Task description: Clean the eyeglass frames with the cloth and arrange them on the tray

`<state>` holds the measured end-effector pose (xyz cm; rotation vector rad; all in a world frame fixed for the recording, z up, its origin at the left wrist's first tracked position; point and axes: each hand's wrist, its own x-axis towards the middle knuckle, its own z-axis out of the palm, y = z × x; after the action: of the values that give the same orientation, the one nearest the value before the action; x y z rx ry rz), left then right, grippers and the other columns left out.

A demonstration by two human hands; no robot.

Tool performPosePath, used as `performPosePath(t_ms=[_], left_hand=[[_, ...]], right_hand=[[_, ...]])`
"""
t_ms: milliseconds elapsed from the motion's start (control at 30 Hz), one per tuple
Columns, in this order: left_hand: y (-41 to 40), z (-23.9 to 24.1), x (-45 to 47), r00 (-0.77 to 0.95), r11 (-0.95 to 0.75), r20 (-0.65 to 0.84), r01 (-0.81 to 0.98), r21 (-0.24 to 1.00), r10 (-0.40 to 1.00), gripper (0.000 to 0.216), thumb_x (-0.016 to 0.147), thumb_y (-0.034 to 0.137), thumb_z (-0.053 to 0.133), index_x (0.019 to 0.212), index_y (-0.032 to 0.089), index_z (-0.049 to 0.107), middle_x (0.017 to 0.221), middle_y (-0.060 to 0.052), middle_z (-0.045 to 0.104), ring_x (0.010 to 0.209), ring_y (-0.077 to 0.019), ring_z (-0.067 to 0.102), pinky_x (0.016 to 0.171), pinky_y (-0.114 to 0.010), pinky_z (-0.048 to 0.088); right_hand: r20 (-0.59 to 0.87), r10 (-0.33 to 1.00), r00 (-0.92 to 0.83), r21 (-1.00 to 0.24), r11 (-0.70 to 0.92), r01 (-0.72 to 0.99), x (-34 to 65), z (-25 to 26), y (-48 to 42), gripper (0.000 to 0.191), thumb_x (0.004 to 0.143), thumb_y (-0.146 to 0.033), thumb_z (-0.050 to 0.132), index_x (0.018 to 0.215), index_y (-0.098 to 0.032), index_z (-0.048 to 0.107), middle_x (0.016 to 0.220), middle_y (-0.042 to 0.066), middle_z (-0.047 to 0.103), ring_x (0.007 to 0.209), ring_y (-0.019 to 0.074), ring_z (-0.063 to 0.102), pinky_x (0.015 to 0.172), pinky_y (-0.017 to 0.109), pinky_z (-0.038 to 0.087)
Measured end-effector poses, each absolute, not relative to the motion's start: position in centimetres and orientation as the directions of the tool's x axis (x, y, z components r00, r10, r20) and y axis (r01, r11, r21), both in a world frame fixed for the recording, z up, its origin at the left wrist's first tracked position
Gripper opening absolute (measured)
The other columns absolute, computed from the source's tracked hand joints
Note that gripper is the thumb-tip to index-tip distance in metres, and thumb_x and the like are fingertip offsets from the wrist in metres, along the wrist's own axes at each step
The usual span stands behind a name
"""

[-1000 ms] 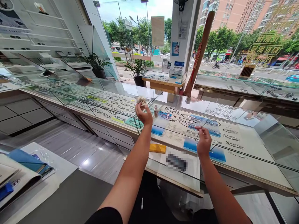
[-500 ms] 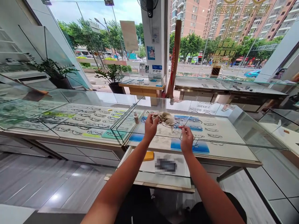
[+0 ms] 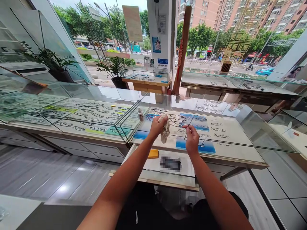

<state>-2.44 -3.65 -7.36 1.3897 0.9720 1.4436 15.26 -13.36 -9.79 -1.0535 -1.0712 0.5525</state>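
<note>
since half a second earlier, the cloth [image 3: 165, 133] had swung from lying stretched toward the right to hanging bunched below the left hand [image 3: 157, 126], which had shifted slightly rightward. seen from the head, the left thumb and fingers pinched the cloth's top, with its loose end drooping in front of the display case [image 3: 242, 150]. just beside it, the right hand [image 3: 192, 140] had its other fingers curled in and its thumb and forefinger pressed together on what looked like thin glasses [image 3: 189, 120], too fine to make out fully. beneath both hands lay rows of eyeglasses [image 3: 218, 129] and blue cards [image 3: 207, 147], with the case's glass standing in the way. a small bottle [image 3: 140, 115] stood left of the left hand, near a glass divider; whether it was on or under the glass could not be told. nearer the body, between the forearms, a low shelf [image 3: 147, 164] bore a yellow case [image 3: 153, 154] and a dark, pixelated object [image 3: 170, 164]. beyond the counters rose a leaning wooden post [image 3: 183, 48] and a potted plant [image 3: 117, 72].
</note>
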Motion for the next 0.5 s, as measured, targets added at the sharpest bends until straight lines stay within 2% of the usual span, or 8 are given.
performPosePath(t_ms=[300, 400, 500], left_hand=[[-3.91, -7.40, -2.61, 0.197, -0.415, 0.384, 0.152, 0.897, 0.902, 0.056, 0.088, 0.063, 0.070, 0.063, 0.022, 0.042, 0.060, 0.004, 0.037, 0.059, -0.0122, 0.037, 0.058, -0.028, 0.030], [-4.12, -7.21, -2.59, 0.243, -0.403, 0.352, 0.210, 0.891, 0.904, 0.057, 0.088, 0.065, 0.070, 0.060, 0.021, 0.044, 0.058, 0.004, 0.038, 0.059, -0.0130, 0.038, 0.058, -0.029, 0.029], [-3.87, -7.40, -2.59, 0.281, -0.323, 0.259, 0.212, 0.922, 0.924, 0.053, 0.086, 0.064, 0.070, 0.060, 0.021, 0.054, 0.058, 0.002, 0.046, 0.060, -0.0147, 0.043, 0.058, -0.029, 0.031]], right_hand=[[0.440, 0.803, 0.401, -0.896, 0.425, 0.133, 15.23, -9.61, -13.41, 0.033, 0.101, -0.049, 0.054, 0.098, -0.023, 0.073, 0.106, 0.008, 0.075, 0.104, 0.0267, 0.063, 0.096, 0.040, 0.046], [0.437, 0.805, 0.402, -0.898, 0.414, 0.147, 15.28, -9.54, -13.45, 0.033, 0.101, -0.050, 0.054, 0.097, -0.023, 0.073, 0.106, 0.008, 0.075, 0.103, 0.0265, 0.062, 0.095, 0.040, 0.045], [0.437, 0.807, 0.397, -0.899, 0.410, 0.156, 15.34, -9.51, -13.50, 0.034, 0.101, -0.050, 0.053, 0.098, -0.023, 0.074, 0.104, 0.007, 0.074, 0.105, 0.0267, 0.062, 0.095, 0.039, 0.045]])
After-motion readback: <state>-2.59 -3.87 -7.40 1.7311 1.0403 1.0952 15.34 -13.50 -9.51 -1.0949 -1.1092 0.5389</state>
